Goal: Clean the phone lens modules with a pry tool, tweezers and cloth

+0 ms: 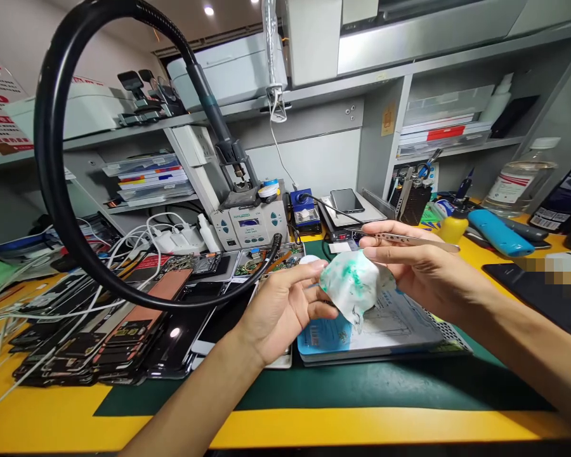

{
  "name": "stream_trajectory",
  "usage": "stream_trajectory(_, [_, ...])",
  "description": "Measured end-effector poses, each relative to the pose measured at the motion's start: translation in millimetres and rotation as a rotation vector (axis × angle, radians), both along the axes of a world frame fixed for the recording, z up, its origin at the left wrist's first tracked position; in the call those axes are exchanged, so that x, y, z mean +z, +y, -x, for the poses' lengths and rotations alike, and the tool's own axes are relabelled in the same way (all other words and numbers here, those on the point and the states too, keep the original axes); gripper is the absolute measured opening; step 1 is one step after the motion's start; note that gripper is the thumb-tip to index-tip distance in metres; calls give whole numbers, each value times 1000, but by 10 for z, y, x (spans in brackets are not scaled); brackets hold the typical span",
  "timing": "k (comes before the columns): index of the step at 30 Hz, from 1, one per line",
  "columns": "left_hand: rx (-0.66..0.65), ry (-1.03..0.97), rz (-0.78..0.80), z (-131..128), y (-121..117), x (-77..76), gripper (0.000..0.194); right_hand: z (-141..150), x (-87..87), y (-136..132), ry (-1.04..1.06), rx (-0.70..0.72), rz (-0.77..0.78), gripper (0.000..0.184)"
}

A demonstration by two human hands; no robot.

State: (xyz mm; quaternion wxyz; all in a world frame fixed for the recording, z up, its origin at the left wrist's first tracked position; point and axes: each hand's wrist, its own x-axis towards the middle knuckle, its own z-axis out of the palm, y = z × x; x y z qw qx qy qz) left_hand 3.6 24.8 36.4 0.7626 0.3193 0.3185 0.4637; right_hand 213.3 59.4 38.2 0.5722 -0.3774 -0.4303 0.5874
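Observation:
A thin white wipe (352,282) with green stains hangs crumpled between my hands, above a blue-and-white box (385,330). My left hand (285,304) pinches its left edge between thumb and fingers. At the opposite side, the upper right of the wipe is gripped by the fingertips of my right hand (419,266). Metal tweezers (413,240) with a row of holes also lie in my right hand, their wide end pointing right. Fingers and wipe partly hide one another. Under the box spreads a dark green mat (361,390) on the yellow table (394,422).
Stacked phone parts (137,330) and white cables (99,298) fill the left side. A thick black hose (57,190) loops from a hot-air station (252,225). Toward the right stand a clear bottle (518,184), a yellow bottle (453,225) and a dark tablet-like slab (528,289).

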Motion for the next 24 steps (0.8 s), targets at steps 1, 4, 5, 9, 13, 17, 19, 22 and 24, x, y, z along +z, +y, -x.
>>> stream_trajectory(1, [-43, -18, 43, 5, -3, -2, 15, 0, 2, -3, 8, -11, -2, 41])
stream_trajectory(4, [-141, -57, 141, 15, -13, -10, 15, 4, 25, -18, 43, -33, -11, 43])
stream_trajectory(5, [-178, -67, 164, 13, -18, -14, 18, 8, 37, -24, 49, -39, -13, 44])
stream_trajectory(9, [-286, -65, 205, -32, -64, -22, 24, 31, 81, -54, 32, -73, -15, 43])
stream_trajectory(13, [-234, 41, 103, -109, -134, -30, 24, 46, 80, -76, 27, -84, -15, 42])
stream_trajectory(17, [-200, 162, -22, -132, -178, -37, 29, 49, 69, -80, 26, -73, -33, 39])
stream_trajectory(19, [-194, 201, -42, -119, -186, -28, 33, 46, 68, -74, -3, -70, -46, 38])
stream_trajectory(22, [-207, 247, -52, -100, -188, -5, 37, 35, 67, -60, -40, -73, -66, 39])
stream_trajectory(24, [-209, 270, -63, -99, -186, 5, 39, 24, 65, -51, -44, -74, -71, 38])
